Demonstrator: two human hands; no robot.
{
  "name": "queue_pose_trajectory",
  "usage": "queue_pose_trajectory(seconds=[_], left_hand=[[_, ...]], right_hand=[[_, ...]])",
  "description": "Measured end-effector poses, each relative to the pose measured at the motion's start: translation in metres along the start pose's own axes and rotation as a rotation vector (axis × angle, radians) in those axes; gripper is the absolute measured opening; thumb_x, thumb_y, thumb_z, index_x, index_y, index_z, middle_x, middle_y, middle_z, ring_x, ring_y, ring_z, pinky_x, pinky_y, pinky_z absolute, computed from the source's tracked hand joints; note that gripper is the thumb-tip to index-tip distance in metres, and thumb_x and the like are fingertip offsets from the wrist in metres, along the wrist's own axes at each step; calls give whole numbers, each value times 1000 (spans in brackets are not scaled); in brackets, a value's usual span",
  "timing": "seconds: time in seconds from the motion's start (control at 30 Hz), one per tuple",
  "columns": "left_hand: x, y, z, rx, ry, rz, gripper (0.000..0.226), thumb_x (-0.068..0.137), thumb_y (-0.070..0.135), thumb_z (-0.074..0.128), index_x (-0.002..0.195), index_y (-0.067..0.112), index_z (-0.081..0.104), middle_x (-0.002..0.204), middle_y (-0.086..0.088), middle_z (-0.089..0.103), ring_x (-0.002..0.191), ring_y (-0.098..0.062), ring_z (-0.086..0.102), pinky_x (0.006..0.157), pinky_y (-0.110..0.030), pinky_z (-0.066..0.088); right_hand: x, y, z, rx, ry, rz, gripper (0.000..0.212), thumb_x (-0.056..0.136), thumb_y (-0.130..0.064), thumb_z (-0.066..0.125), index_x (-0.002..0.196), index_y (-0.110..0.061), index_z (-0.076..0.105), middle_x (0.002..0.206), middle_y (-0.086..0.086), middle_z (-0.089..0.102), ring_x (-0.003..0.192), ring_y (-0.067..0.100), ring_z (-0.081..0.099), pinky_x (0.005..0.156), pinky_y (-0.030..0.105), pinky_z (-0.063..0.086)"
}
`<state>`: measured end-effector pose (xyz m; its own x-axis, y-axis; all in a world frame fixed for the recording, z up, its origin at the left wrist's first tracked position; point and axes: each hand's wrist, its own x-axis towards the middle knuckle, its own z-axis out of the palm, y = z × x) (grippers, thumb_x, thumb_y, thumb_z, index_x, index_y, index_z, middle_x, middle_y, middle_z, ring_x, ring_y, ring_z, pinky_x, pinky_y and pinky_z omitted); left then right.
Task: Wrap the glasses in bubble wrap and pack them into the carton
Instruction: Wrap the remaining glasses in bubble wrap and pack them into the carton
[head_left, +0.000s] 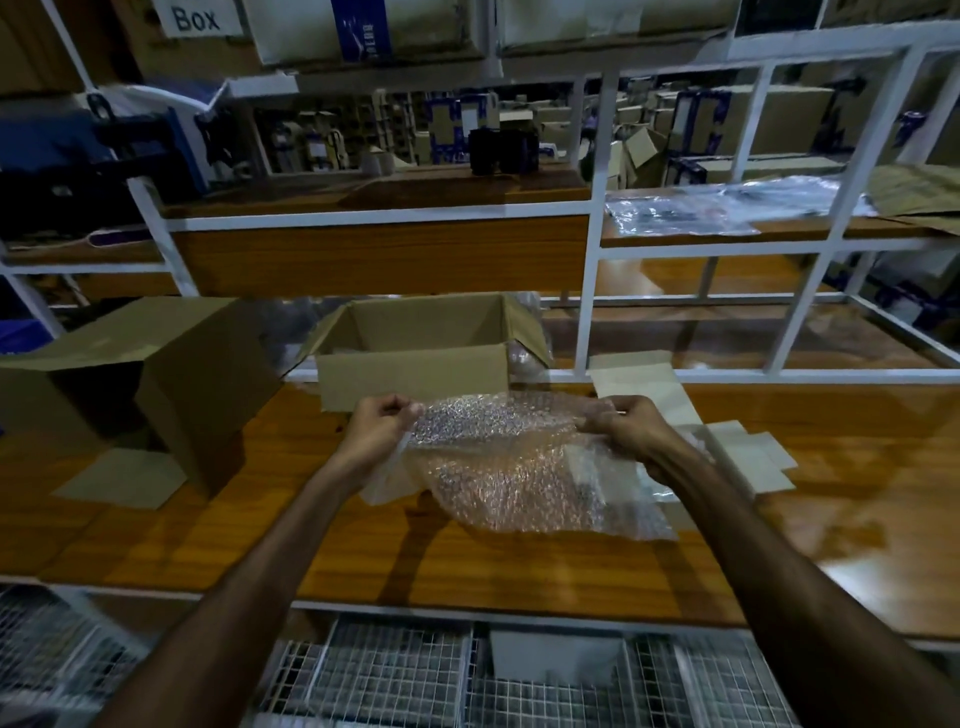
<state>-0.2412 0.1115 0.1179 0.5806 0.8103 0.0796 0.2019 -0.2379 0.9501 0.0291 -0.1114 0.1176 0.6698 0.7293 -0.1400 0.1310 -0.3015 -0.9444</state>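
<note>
Hands: our left hand and right hand pinch the bubble wrap top corners, just before the carton.
Progress: wrapping barely begun; packing remains.

Dim overall, warm cast. Glare patches on glossy tabletop toward right edge; arm shadows fall across its near edge. Wide-angle bending of white shelf frame at borders. Background shelves soft, murky.
</note>
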Motion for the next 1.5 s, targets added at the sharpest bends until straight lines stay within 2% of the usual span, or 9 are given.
queue_pose_trajectory(seconds=[0.2,0.5,0.63,0.77,0.93,1.1,1.23,1.43,1.5], left_hand=[[-1,-11,-30,247,-346,-148,34,80,-7,77,110,9,73,111,-5,72,105,-19,67,81,-32,58],[20,-70,-80,615,-603,-323,9,89,-1,71,93,7,70,84,-7,70,71,-15,66,60,-26,54],[28,-100,-101,502,-498,-364,19,90,4,76,106,-2,68,84,-11,67,66,-17,60,55,-32,48],[30,-131,-105,321,-272,-408,42,87,3,81,123,1,60,74,-11,66,51,-12,55,45,-27,43],[25,-166,-92,226,-78,-450,62,88,-1,77,144,8,52,107,-25,70,60,-19,57,45,-28,45],[17,-177,-84,150,-5,-433,46,95,6,74,136,8,53,91,-14,69,69,-21,63,49,-30,45],[16,-192,-84,-28,-67,-469,5,96,-1,68,100,1,71,96,-19,73,77,-20,71,57,-30,56],[17,-203,-79,-140,-90,-499,9,99,4,66,102,-1,73,93,-13,77,87,-25,72,68,-37,59],[16,-204,-79,-107,-116,-452,18,101,7,65,86,10,76,81,-10,74,75,-22,70,69,-39,57]], right_hand=[[-5,10,10,-162,-8,44,10,93,-14,75,101,-11,70,87,13,69,69,20,59,55,29,48],[-14,52,28,-330,-64,130,17,91,-15,78,104,-6,72,99,13,72,80,20,67,59,27,51],[-20,75,39,-333,-46,168,19,96,-25,73,99,-6,73,86,11,72,62,13,63,50,24,48],[-24,91,48,-327,-19,203,21,97,-23,72,98,-2,73,93,19,72,74,22,65,61,32,53],[-36,109,52,-323,-118,265,22,94,-4,70,114,-12,65,104,16,67,75,20,59,60,29,49],[-41,126,53,-198,-42,299,28,96,6,57,113,-15,63,100,21,65,73,24,55,59,34,46],[-49,135,55,-143,26,313,9,101,-6,59,101,-7,67,78,9,64,57,13,52,48,26,43],[-49,149,58,-20,-34,380,31,108,-23,48,111,4,63,98,21,65,86,32,59,77,47,53],[-50,147,60,24,21,382,14,103,-15,59,104,-3,65,97,17,67,84,30,63,75,43,56]])
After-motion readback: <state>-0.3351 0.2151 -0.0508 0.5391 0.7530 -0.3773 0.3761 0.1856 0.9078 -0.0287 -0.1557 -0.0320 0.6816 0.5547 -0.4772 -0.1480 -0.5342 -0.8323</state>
